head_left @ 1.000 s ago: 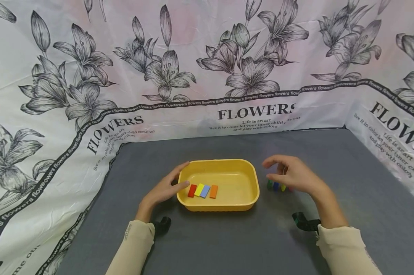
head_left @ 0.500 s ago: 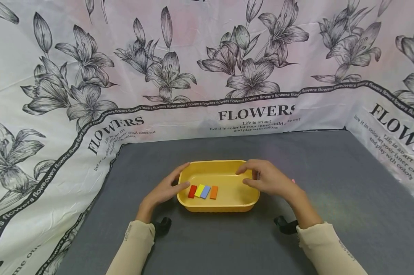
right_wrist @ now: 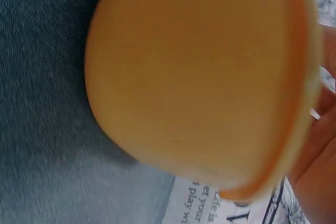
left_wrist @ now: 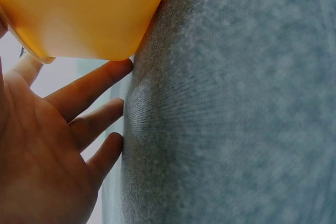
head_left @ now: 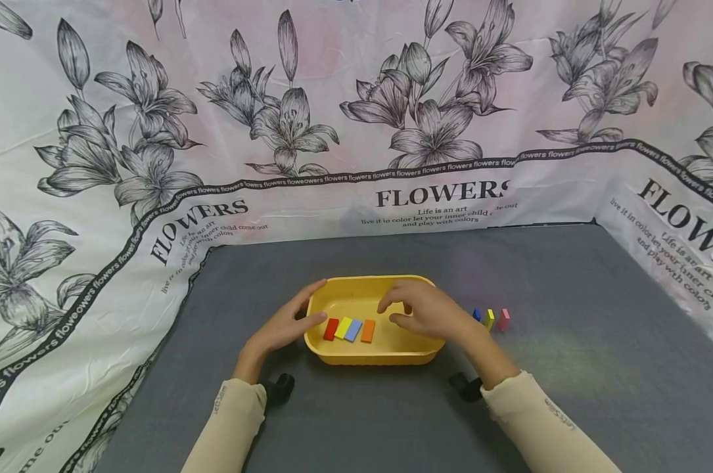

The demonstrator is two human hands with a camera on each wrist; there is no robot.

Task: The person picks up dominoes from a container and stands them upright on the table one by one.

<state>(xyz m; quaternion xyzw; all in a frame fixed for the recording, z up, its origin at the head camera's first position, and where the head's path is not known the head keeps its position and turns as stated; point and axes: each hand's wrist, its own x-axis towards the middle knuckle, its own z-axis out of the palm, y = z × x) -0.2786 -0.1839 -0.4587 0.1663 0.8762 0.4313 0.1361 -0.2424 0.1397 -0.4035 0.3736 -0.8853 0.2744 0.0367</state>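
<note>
A yellow plastic tray [head_left: 376, 359] stands on the table in the head view. My left hand [head_left: 285, 323] holds its left end, thumb over the rim and fingers along the outer wall; in the left wrist view one fingertip meets the tray's lower edge. Inside lie a red block [head_left: 330, 329], a yellow block [head_left: 343, 327], a light blue block [head_left: 353, 330] and an orange block [head_left: 368, 331]. Over the tray's right half hovers my right hand [head_left: 430, 309], thumb and index finger apart with nothing showing between them. The tray wall [right_wrist: 194, 77] covers much of the right wrist view.
To the right of the tray, a dark blue block [head_left: 477, 315], a yellow block [head_left: 489, 319] and a pink block [head_left: 503, 320] stand upright in a row, partly behind the right forearm. A floral cloth [head_left: 309, 210] borders the grey table [head_left: 368, 420].
My right hand has moved left from the upright blocks to over the tray. The green block seen earlier in that row is out of sight. My left hand and the tray have stayed put.
</note>
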